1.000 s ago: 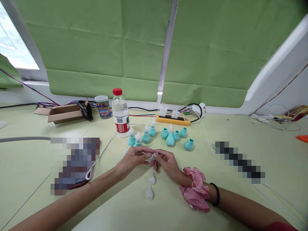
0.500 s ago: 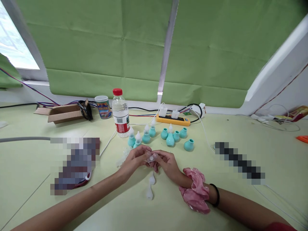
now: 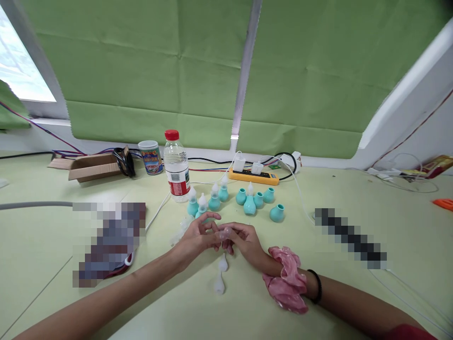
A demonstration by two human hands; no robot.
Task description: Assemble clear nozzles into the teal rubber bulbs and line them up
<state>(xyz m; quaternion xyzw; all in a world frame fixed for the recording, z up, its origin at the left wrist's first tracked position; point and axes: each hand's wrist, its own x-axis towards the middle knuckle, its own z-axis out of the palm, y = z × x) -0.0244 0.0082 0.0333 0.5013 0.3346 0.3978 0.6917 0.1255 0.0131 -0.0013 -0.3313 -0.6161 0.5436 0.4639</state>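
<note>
Close together above the table, both hands pinch a small translucent plastic piece (image 3: 225,233). My left hand (image 3: 198,236) has thumb and fingers at its left end, with the index finger lifted away. From the other side, my right hand (image 3: 247,243) grips it between thumb and curled fingers. Below them lie two frosted white nozzle tips (image 3: 220,284). Beyond my left hand stand several teal squeeze bulbs (image 3: 214,203) topped with clear tips. Further right are teal bulbs with open mouths (image 3: 277,214). Loose clear pieces (image 3: 181,231) lie partly hidden beside my left hand.
A red-capped bottle (image 3: 177,165), a printed tub (image 3: 150,158) and an open cardboard box (image 3: 94,167) stand toward the back. An orange power strip (image 3: 254,176) with chargers and cables sits by the wall. Blurred-out items lie at left and right.
My left index finger has lifted and straightened away from the piece. The piece has shifted slightly, and my right hand stays almost where it was.
</note>
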